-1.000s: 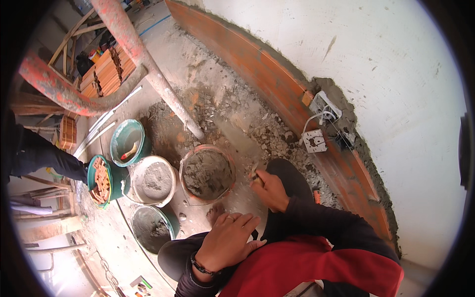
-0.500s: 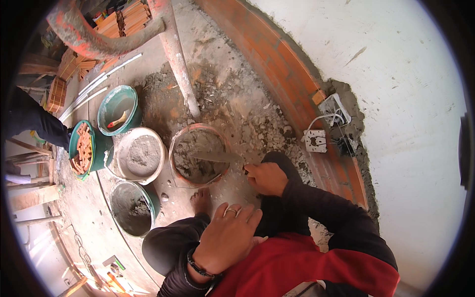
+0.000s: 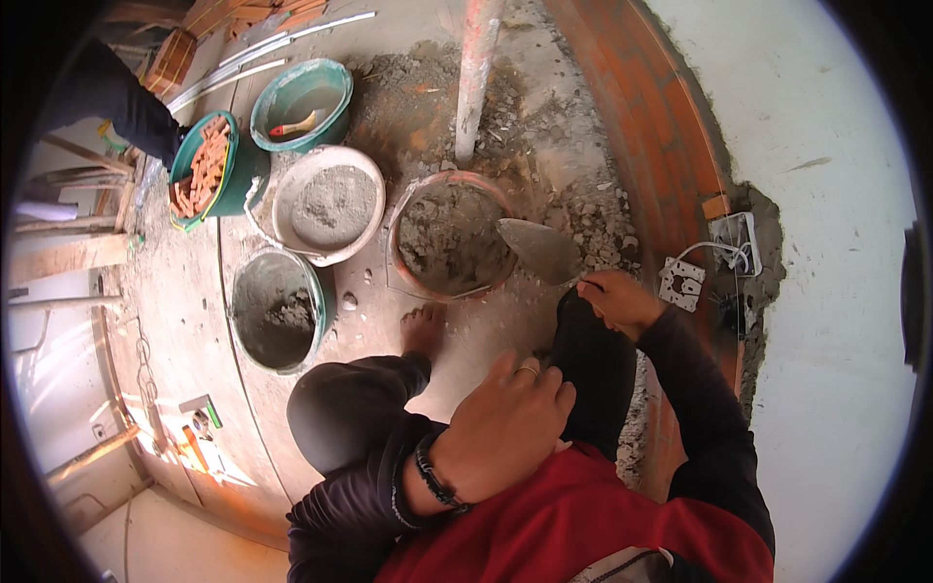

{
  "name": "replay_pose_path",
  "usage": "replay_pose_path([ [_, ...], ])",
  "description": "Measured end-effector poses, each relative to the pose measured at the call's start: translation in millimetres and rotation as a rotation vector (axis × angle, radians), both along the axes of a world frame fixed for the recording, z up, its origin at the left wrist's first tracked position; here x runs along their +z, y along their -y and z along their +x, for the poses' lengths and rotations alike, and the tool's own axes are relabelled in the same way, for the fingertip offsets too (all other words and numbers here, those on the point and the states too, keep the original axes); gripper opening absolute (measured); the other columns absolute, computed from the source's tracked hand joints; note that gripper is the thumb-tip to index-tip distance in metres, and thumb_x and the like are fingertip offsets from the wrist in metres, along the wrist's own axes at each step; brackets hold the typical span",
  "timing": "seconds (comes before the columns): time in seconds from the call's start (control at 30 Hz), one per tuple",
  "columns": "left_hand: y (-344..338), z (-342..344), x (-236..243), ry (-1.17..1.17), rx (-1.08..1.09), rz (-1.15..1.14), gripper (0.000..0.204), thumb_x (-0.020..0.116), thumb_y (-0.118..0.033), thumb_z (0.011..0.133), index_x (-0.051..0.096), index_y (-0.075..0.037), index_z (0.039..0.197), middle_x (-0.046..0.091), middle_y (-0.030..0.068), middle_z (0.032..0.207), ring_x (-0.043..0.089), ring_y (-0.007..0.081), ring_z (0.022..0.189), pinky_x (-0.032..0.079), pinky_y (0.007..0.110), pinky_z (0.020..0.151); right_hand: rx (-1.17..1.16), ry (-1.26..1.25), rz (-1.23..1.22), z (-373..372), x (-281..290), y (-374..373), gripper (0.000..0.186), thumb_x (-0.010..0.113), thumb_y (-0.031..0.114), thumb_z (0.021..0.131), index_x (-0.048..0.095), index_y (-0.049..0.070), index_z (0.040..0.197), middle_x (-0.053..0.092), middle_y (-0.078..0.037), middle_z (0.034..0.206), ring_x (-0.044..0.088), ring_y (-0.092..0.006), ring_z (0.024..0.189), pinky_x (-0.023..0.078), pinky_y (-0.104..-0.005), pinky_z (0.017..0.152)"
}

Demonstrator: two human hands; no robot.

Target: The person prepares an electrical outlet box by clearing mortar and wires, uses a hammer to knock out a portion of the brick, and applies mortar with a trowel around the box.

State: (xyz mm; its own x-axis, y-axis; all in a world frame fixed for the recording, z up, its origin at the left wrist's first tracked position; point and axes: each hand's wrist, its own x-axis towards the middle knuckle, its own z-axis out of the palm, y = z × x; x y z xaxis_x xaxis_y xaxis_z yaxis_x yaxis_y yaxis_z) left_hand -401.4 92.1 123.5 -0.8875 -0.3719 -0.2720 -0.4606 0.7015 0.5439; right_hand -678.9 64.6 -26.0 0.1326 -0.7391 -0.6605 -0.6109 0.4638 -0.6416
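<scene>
My right hand [image 3: 622, 303] is closed round the handle of a trowel [image 3: 544, 251]. The trowel's broad grey blade overlaps the right rim of a bucket of mortar [image 3: 400, 255] in front of me. That bucket has a reddish rim, and rough wet mortar [image 3: 452, 233] lies inside it. Over my lap, my left hand [image 3: 505, 428] hangs loosely with bent fingers, wearing a ring and a dark bracelet. It touches no tool, and its fingertips are partly turned out of sight.
Left of the mortar stand a pale bucket of grey powder [image 3: 374, 228], a green bucket with mortar [image 3: 243, 335], one holding a brush [image 3: 292, 126] and one of brick pieces [image 3: 201, 175]. A pole [image 3: 476, 87] rises behind. Right is a brick wall strip [image 3: 671, 107] with electrical boxes [image 3: 734, 243].
The view has shifted, so the buckets sit further right. The trowel has come to the bucket's right side with its blade turned face up. My left fingers are more bent.
</scene>
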Motion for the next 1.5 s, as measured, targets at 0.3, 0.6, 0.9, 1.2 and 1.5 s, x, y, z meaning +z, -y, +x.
replay_pose_path([
  [0.3,-46.6,-20.2,-24.5,-0.014,-0.011,-0.104,0.031,0.068,-0.029,0.085,0.071,-0.003,0.101,0.067,0.0094,0.096,0.064,0.0259,0.102,0.042,0.042,0.098,0.583,-0.584,-0.528,23.4,29.1,41.8,0.025,0.065,0.026,0.094,0.061,0.005,0.107,0.067,-0.021,0.082,0.066,-0.0434,0.083,0.050,-0.0539,0.073],
  [0.6,-61.5,-15.7,-18.8,-0.080,0.042,-0.299,0.024,0.058,-0.017,0.085,0.072,-0.001,0.095,0.068,0.0113,0.092,0.063,0.0258,0.095,0.042,0.042,0.095,0.773,-0.690,-0.531,52.6,41.7,70.7,0.029,0.074,0.024,0.087,0.063,0.009,0.109,0.068,-0.016,0.079,0.068,-0.0382,0.081,0.052,-0.0507,0.072],
  [0.9,-56.8,-11.5,-12.3,-0.053,0.045,-0.346,0.025,0.057,-0.018,0.085,0.072,-0.001,0.096,0.068,0.0116,0.091,0.063,0.0257,0.092,0.042,0.042,0.093,0.787,-0.792,-0.702,47.5,-8.7,76.4,0.011,0.066,0.014,0.082,0.070,0.009,0.090,0.069,-0.015,0.080,0.069,-0.0346,0.079,0.053,-0.0472,0.071],
  [1.2,-58.6,-11.5,-15.7,-0.051,0.067,-0.335,0.025,0.057,-0.018,0.086,0.072,-0.001,0.096,0.068,0.0116,0.092,0.062,0.0251,0.092,0.043,0.043,0.092,0.727,-0.692,-0.667,41.8,-6.7,69.9,0.018,0.061,0.015,0.082,0.075,0.013,0.093,0.071,-0.012,0.084,0.070,-0.0327,0.083,0.054,-0.0466,0.075],
  [1.5,-55.7,-12.2,-11.3,-0.047,0.031,-0.330,0.027,0.057,-0.018,0.086,0.071,0.001,0.100,0.069,0.0138,0.097,0.063,0.0266,0.095,0.043,0.044,0.094,0.699,-0.567,-0.681,29.1,-28.8,66.9,0.023,0.068,0.021,0.081,0.073,0.014,0.102,0.072,-0.012,0.088,0.069,-0.0351,0.089,0.053,-0.0488,0.078],
])
